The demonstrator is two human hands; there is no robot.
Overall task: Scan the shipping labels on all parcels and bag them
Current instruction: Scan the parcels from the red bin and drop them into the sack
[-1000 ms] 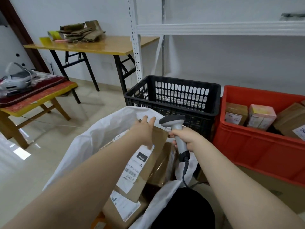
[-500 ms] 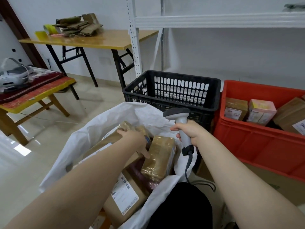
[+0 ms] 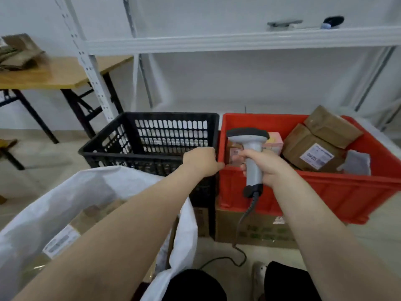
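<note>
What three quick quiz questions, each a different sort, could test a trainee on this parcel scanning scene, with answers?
1. Multiple choice: which hand grips the barcode scanner? A left, B right, C neither.
2. True or false: the red crate is empty.
3. Fill in: the labelled brown parcel lies in the ___ crate.
Key: 1 B, the right hand. 2 False. 3 Red.
</note>
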